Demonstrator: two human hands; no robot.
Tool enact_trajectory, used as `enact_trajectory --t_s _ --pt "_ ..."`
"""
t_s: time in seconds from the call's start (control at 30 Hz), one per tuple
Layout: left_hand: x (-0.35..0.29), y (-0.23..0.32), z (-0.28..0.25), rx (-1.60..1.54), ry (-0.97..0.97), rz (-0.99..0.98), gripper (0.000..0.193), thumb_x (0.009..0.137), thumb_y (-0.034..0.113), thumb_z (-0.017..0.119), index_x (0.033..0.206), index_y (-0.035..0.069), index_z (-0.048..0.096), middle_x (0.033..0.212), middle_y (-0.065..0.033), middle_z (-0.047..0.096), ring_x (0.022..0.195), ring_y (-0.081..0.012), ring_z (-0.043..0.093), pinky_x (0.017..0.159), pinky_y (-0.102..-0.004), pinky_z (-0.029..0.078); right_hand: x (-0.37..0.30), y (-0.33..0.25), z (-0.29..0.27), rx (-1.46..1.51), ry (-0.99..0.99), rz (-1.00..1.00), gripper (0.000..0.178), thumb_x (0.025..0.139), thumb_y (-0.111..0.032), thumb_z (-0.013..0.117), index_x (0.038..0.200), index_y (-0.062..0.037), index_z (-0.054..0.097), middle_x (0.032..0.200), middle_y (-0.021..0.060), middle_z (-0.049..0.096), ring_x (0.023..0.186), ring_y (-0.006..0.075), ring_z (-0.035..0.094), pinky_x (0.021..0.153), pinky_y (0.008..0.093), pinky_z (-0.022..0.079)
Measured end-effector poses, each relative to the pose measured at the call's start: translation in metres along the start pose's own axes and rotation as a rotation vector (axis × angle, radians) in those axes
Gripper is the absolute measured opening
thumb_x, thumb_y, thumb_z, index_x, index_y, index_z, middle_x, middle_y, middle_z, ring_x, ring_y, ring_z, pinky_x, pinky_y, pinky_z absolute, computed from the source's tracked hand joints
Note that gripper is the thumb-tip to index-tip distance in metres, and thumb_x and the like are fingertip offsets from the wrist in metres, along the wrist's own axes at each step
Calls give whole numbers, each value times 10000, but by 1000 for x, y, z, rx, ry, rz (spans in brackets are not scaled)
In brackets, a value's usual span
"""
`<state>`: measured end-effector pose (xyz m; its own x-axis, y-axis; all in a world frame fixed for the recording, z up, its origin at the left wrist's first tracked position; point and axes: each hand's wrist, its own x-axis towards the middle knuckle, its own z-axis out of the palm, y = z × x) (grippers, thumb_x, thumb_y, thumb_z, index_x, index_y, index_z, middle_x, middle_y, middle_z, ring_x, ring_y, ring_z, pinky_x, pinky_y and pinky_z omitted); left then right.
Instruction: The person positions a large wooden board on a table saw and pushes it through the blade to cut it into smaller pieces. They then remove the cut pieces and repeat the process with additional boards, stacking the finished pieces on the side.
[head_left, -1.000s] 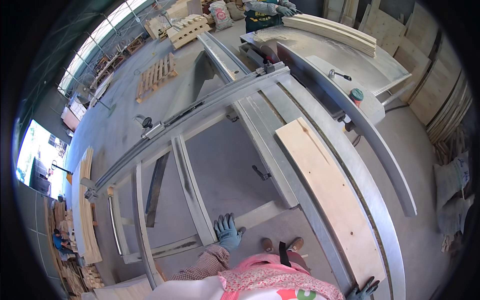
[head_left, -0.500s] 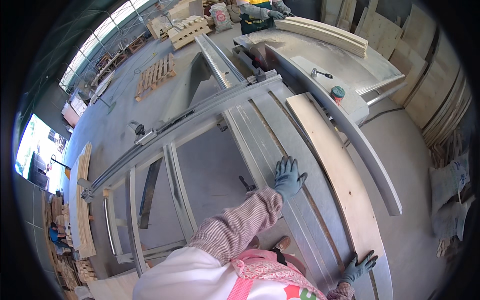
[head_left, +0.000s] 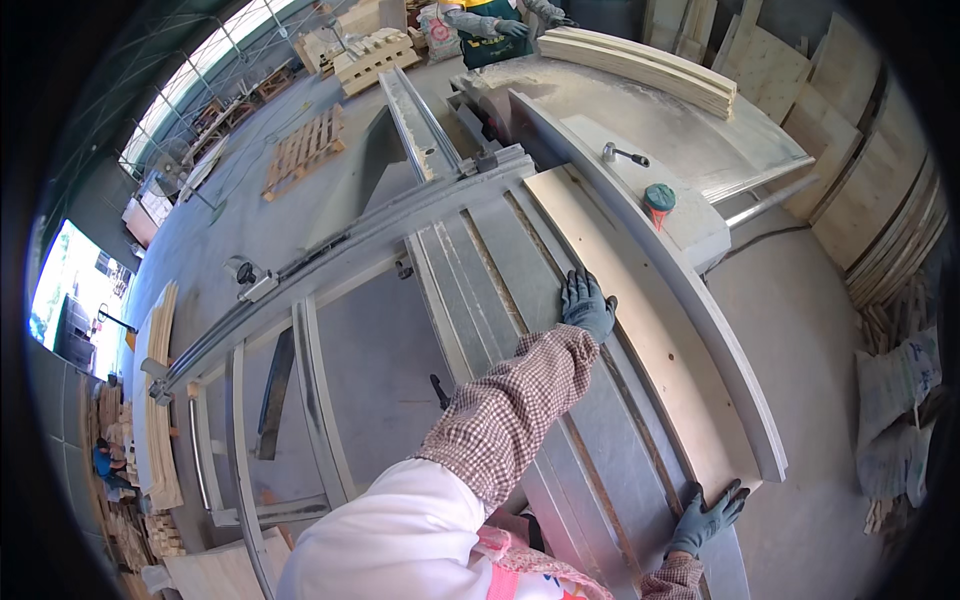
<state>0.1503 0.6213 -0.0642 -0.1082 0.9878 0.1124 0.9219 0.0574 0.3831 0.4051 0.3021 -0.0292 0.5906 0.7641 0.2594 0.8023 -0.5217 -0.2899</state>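
Note:
A long plywood board (head_left: 640, 290) lies flat on the grooved metal saw table (head_left: 480, 300), its right edge alongside the long metal fence (head_left: 745, 400). My left hand (head_left: 588, 305), in a grey-blue glove, lies flat with fingers together at the board's left edge, about midway along the table. My right hand (head_left: 708, 518), gloved alike, is at the board's near end with its fingers spread over the corner. Neither hand is wrapped round anything.
Across the saw, a gloved co-worker (head_left: 490, 25) stands by stacked wood strips (head_left: 640, 70). A green-lidded container (head_left: 659, 198) and a handled lever (head_left: 625, 155) sit beyond the fence. A metal frame (head_left: 320, 400) extends left. Plywood sheets (head_left: 840, 130) lean at right.
The board has shifted right against the fence and forward. My left hand has moved from the table's grooves to the board's left edge; my right hand has moved forward with the board's near end.

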Motion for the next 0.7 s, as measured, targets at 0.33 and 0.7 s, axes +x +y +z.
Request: enact_trajectory --t_s 0.33,0.7 --pt "-1 3 -6 -33 0 -5 720 810 405 483 1305 -70 261 1408 -218 166 1313 -337 139 1072 -434 90 -15 34 -38 334 29 58 559 700 67 617 1212 2 404 1128 161 480 1027 252 501 910 336 391" --pt "-8 10 -10 -43 44 8 709 824 394 471 1313 -66 241 1409 -212 173 1313 -335 144 1067 -428 100 -4 55 -34 223 -279 249 226 777 -138 626 811 69 543 652 104 530 559 176 457 529 335 380"
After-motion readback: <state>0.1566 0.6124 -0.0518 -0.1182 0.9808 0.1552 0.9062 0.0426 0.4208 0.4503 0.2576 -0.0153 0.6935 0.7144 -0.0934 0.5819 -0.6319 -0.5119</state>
